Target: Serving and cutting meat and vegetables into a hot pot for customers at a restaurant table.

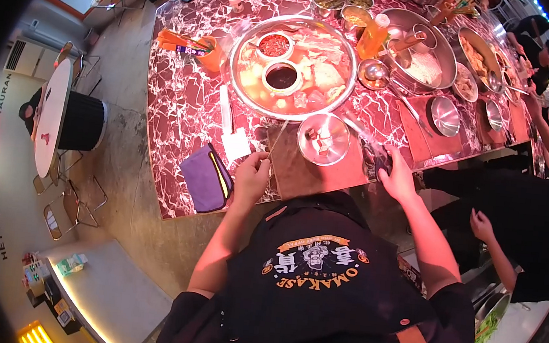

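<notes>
My left hand pinches a thin skewer that points up towards the large steel pot. In my right hand is a black-handled tool, perhaps scissors or a knife; its pale front end is blurred. Between my hands, a small steel bowl with several cut pieces of food stands on a reddish-brown placemat. Just beyond is the wide steel pot of broth and chunks of food. Two white-rimmed bowls sit inside it, one with chopped red chilli, the other with dark sauce.
A folded purple cloth, a white napkin and an orange chopstick cup lie to the left. An orange sauce bottle, a ladle and another large pot stand right. A co-worker's hand hangs beside me.
</notes>
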A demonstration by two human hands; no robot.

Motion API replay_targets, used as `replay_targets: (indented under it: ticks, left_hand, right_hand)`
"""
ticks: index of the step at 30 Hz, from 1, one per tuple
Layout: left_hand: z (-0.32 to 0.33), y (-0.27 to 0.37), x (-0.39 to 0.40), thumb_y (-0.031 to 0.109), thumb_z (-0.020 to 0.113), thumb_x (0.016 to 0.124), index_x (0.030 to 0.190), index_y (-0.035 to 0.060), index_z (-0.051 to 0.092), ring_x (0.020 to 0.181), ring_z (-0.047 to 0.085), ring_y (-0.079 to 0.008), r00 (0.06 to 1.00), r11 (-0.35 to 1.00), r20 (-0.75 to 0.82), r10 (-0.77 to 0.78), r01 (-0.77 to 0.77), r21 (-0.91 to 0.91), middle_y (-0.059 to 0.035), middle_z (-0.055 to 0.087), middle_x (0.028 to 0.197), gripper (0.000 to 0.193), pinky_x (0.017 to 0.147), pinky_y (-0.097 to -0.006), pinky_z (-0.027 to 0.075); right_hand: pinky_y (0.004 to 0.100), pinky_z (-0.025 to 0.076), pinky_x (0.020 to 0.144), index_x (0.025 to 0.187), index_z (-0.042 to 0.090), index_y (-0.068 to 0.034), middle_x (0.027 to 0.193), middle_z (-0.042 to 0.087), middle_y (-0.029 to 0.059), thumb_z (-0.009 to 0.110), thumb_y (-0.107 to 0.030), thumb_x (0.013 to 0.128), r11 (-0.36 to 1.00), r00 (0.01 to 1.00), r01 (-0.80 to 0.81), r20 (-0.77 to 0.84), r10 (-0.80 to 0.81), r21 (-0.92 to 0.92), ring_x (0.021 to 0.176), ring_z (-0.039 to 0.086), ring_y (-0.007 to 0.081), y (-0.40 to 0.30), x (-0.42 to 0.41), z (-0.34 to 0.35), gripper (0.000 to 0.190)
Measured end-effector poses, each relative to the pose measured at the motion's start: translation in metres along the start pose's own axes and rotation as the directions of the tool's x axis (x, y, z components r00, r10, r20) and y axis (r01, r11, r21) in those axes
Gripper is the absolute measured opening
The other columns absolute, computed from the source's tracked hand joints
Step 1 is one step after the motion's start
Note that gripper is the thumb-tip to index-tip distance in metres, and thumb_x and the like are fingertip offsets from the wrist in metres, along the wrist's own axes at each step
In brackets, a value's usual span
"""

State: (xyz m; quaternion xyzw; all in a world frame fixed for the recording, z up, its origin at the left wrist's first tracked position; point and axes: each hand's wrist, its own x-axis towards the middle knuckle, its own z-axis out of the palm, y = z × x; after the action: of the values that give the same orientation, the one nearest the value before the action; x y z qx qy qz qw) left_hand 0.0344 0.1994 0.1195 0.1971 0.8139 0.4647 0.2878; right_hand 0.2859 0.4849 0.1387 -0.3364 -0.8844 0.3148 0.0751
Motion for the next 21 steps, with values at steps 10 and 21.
replay_targets:
  ticks: [10, 21]
  left_hand:
    - [0.089, -0.057, 0.02, 0.012, 0.055, 0.089, 0.121, -0.0027, 0.056, 0.096, 0.063, -0.0279, 0.979, 0.999, -0.202, 0.024, -0.017, 0.037, -0.0196, 0.064, 0.104, 0.035, 0.087, -0.0364, 0.048]
    - [0.098, -0.056, 0.006, 0.006, 0.059, 0.076, 0.134, -0.0045, 0.043, 0.11, 0.052, -0.0428, 0.967, 0.946, -0.05, 0.248, -0.231, 0.228, -0.0286, 0.053, 0.118, 0.06, 0.094, -0.0452, 0.042]
  right_hand:
    - [0.0449, 0.049, 0.081, 0.094, 0.061, 0.001, 0.094, 0.063, 0.0199, 0.063, -0.01, 0.083, 0.983, 0.947, 0.184, -0.265, -0.182, -0.017, 0.091, 0.062, 0.0373, 0.026, 0.05, 0.112, 0.016]
    - [0.028, 0.044, 0.049, 0.089, 0.067, -0.005, 0.072, 0.059, 0.001, 0.067, -0.031, 0.087, 0.535, 0.924, -0.342, 0.172, 0.342, 0.773, 0.054, 0.053, 0.0111, -0.006, -0.029, 0.1, 0.026]
